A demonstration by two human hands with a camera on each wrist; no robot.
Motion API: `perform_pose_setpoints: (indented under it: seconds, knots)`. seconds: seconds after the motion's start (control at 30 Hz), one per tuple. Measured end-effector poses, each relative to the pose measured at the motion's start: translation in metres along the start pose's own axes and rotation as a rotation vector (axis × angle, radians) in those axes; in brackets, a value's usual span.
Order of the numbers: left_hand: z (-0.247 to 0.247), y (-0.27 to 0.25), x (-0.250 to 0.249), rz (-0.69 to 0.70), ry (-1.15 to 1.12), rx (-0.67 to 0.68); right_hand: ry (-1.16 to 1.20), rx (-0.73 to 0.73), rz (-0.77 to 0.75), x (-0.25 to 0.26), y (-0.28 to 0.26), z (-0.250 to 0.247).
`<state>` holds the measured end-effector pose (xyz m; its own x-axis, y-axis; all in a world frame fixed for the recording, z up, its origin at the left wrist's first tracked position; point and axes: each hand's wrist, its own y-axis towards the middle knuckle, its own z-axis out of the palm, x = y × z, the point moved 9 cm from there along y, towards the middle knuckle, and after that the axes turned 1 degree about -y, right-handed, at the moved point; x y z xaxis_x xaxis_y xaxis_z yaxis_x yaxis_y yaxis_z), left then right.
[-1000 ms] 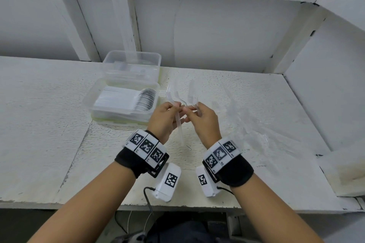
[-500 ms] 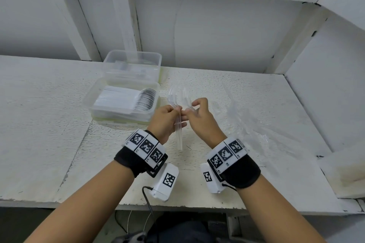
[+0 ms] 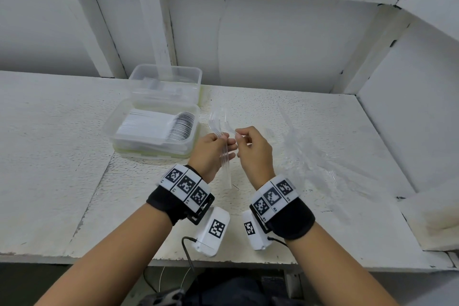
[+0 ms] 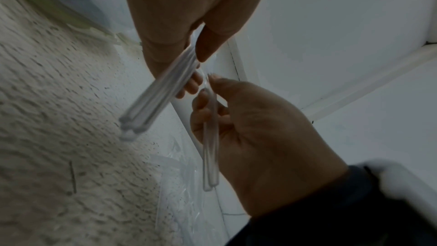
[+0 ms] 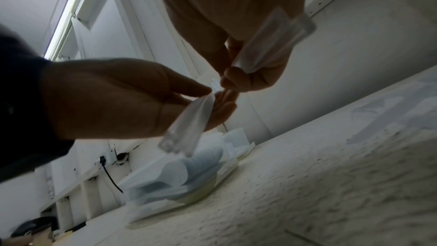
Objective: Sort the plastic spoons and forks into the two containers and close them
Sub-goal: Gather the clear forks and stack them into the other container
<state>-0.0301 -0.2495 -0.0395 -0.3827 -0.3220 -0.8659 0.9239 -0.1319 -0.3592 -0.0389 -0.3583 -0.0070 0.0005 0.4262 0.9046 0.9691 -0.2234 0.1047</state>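
My left hand (image 3: 223, 146) grips a bundle of clear plastic forks (image 3: 224, 161), tines up and handles hanging down over the table; the left wrist view shows the same bundle (image 4: 160, 91). Just to its right, my right hand (image 3: 239, 136) pinches one or two more clear forks (image 4: 210, 137) near the tines, close to the bundle. An open clear container (image 3: 111, 131) to the left holds a stacked row of white spoons (image 3: 178, 126). Behind it stands a second open container (image 3: 198, 77); its clear contents are hard to make out.
A crumpled clear plastic bag (image 3: 310, 151) with loose clear cutlery lies on the white table (image 3: 49, 156) to the right of my hands. White wall panels close off the back and the right side. The table's front edge is just below my wrists.
My right hand has drawn slightly to the right of the left hand's bundle, now pinching forks of its own. The left hand has hardly moved.
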Motion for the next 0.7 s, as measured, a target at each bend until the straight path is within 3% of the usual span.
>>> perform_pose_setpoints:
  seconds: [0.47,0.7]
  knots:
    - [-0.002,0.002,-0.008,0.057,-0.029,-0.025,0.103,0.009,-0.025,0.001,0.003,0.008]
    - [0.001,0.008,-0.002,-0.030,0.024,0.081,0.201,0.077,0.005,0.000,0.007,0.013]
